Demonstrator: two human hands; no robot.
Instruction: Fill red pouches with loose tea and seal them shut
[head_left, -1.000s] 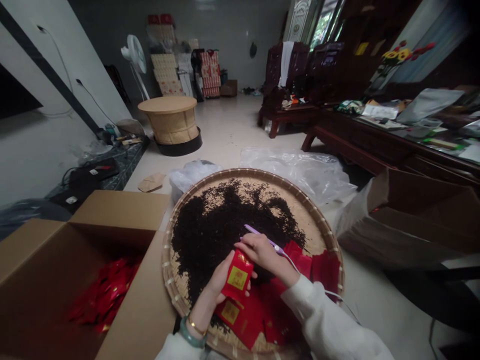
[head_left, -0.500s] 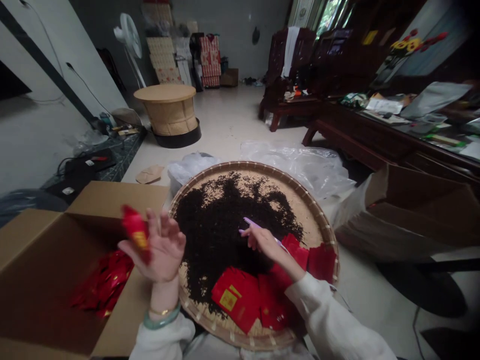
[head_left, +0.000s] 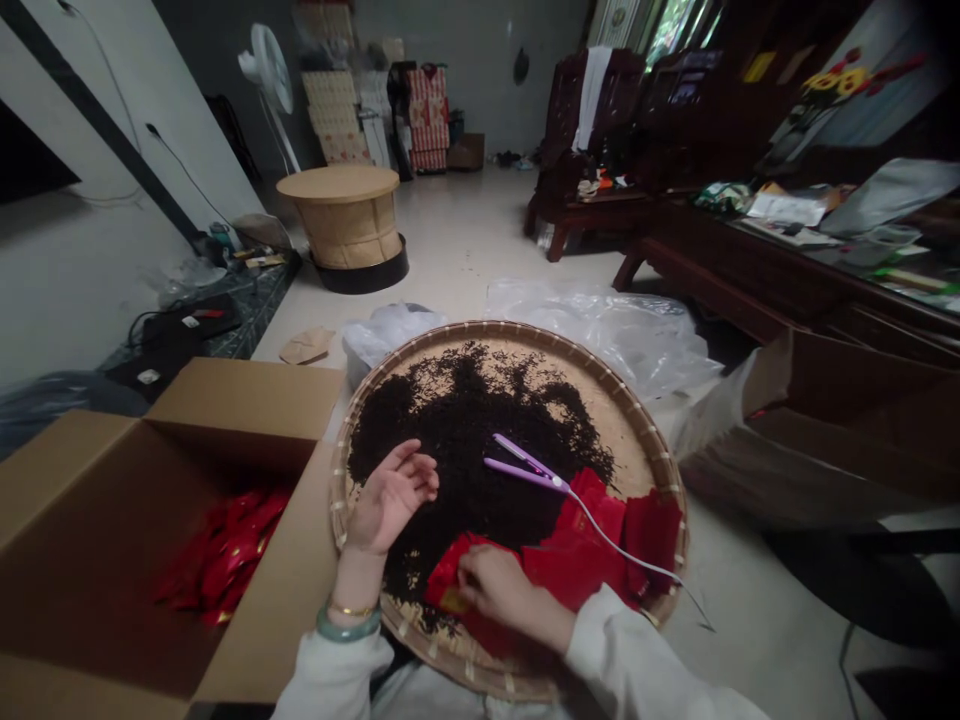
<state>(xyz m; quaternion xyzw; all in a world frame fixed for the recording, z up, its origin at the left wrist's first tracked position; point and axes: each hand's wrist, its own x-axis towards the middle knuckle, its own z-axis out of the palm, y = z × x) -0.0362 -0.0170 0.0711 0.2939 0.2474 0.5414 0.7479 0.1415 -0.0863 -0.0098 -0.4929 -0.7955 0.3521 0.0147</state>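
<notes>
Fingers: left fingers (head_left: pixel 415 468) spread open, empty; right fingers (head_left: pixel 480 572) curled onto a red foil packet (head_left: pixel 448 582), grip unclear.
Iron: purple mini flat iron (head_left: pixel 527 466), tips pointing left, above right hand.
Under: black tea leaves (head_left: pixel 457 440), round bamboo tray (head_left: pixel 487 327).
Left: cardboard box (head_left: pixel 247 400), red packets (head_left: pixel 225 560).

Room over bamboo tray (head_left: pixel 510 328); cardboard box wall (head_left: pixel 277 570) left

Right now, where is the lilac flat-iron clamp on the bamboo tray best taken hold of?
Best grip is probably the joined end of the lilac flat-iron clamp, just before the white cord leaves it, coming from above with the right hand on the cord's side. Its two arms lie open in a V on the dark loose leaves, so that narrow end holds both together and leaves the tips free.
</notes>
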